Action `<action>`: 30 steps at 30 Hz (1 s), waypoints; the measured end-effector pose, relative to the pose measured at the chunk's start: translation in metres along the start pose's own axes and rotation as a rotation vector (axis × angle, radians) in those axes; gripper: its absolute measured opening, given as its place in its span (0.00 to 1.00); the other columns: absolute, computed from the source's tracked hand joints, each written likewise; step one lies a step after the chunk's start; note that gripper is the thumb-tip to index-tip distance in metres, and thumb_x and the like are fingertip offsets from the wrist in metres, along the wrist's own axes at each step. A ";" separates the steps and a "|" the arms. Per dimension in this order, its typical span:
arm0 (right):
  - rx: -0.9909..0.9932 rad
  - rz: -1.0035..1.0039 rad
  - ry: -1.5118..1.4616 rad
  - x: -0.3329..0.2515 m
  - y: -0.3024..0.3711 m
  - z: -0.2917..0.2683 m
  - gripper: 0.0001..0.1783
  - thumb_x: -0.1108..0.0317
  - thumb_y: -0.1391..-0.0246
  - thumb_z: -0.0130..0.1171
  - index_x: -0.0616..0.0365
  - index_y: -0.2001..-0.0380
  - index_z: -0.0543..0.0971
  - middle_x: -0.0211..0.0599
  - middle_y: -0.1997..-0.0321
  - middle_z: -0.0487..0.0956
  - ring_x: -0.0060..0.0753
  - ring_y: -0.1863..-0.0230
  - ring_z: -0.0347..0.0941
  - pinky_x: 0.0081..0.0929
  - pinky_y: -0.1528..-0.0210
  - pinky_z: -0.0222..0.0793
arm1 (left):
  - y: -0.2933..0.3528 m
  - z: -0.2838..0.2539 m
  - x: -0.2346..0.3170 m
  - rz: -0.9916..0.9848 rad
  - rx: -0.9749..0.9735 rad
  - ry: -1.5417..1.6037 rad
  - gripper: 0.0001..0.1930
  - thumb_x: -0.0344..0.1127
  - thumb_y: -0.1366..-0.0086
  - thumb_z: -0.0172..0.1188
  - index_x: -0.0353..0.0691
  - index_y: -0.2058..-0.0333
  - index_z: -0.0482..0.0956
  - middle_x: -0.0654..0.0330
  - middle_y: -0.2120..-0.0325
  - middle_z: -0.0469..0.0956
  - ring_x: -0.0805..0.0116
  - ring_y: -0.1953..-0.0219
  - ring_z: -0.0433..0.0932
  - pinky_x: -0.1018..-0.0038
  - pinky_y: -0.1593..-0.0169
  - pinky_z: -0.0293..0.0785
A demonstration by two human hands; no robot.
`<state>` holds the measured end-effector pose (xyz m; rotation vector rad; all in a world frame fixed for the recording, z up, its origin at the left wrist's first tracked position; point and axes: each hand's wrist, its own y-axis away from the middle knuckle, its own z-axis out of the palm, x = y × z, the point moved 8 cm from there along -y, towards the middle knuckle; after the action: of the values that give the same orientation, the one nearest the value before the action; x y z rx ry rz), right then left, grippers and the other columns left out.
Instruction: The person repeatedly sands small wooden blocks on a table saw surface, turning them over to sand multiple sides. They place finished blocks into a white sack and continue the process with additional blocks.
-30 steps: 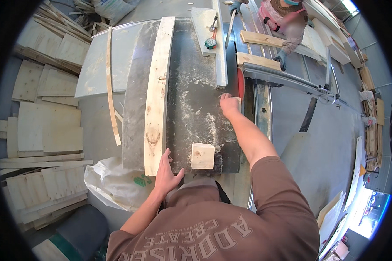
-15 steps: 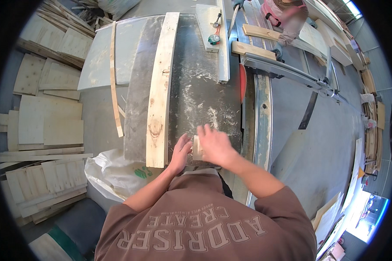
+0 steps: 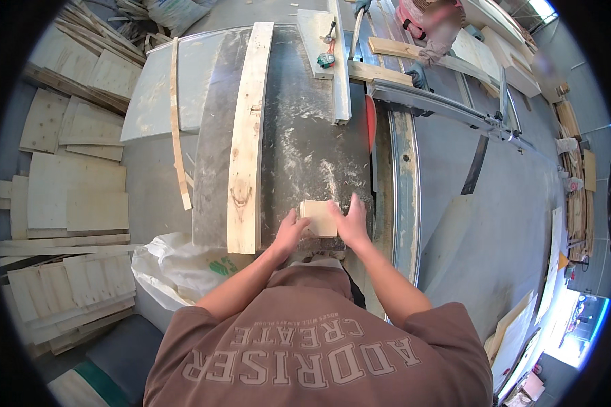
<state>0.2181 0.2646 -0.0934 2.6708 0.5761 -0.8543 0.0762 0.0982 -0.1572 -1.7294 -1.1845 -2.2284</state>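
Between my hands, at the near end of the dark machine table point(image 3: 295, 146), lies a small square piece of pale wood point(image 3: 321, 219), apparently layered with another beneath. My left hand point(image 3: 289, 233) grips its left edge, thumb and fingers against the side. At its right edge is my right hand point(image 3: 350, 222), thumb on the upper corner, the other fingers pointing up past it. To the left a long pale board point(image 3: 246, 149) lies lengthwise on the table, its near end jutting past the edge.
A red saw guard point(image 3: 371, 122) stands beside the metal rail point(image 3: 405, 197). On the fence point(image 3: 339, 95) rests a tape measure point(image 3: 326, 60). At the far right a gloved co-worker point(image 3: 431, 27) handles planks point(image 3: 380, 72). Plywood stacks point(image 3: 78, 190) and a white sack point(image 3: 173, 268) line the left.
My right hand has moved off the top of the small wood piece to its right side, uncovering the piece. The piece now shows its broad face. The view has shifted slightly.
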 end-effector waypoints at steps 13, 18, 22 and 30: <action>-0.637 0.332 -1.088 -0.024 0.048 0.053 0.26 0.50 0.25 0.61 0.58 0.37 0.79 0.33 0.42 0.83 0.28 0.40 0.78 0.33 0.35 0.71 | 0.004 0.029 0.009 -0.114 -0.191 0.175 0.25 0.44 0.23 0.60 0.41 0.33 0.72 0.57 0.42 0.81 0.63 0.42 0.79 0.63 0.39 0.75; -0.560 0.252 -1.125 -0.032 0.048 0.026 0.28 0.55 0.30 0.68 0.59 0.35 0.75 0.36 0.40 0.81 0.29 0.38 0.76 0.33 0.34 0.71 | 0.023 0.032 0.030 -0.055 -0.204 0.188 0.25 0.43 0.23 0.61 0.40 0.33 0.72 0.58 0.43 0.81 0.66 0.43 0.79 0.65 0.39 0.76; -0.554 0.231 -1.160 -0.032 0.054 0.015 0.37 0.58 0.37 0.73 0.59 0.31 0.70 0.38 0.37 0.78 0.31 0.37 0.75 0.34 0.33 0.71 | 0.055 0.020 0.071 -0.026 -0.217 0.193 0.29 0.42 0.25 0.64 0.36 0.31 0.69 0.58 0.43 0.80 0.67 0.42 0.78 0.67 0.38 0.75; -0.821 0.221 -1.309 -0.105 0.063 0.019 0.44 0.52 0.44 0.73 0.61 0.29 0.71 0.37 0.33 0.79 0.36 0.32 0.76 0.39 0.28 0.70 | 0.097 -0.077 0.088 0.178 0.030 0.189 0.29 0.43 0.25 0.63 0.32 0.32 0.74 0.53 0.38 0.78 0.65 0.37 0.75 0.66 0.33 0.71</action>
<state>0.1583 0.1718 -0.0366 1.0498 0.1788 -1.5554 0.0313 0.0169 -0.0366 -1.5080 -0.9787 -2.1984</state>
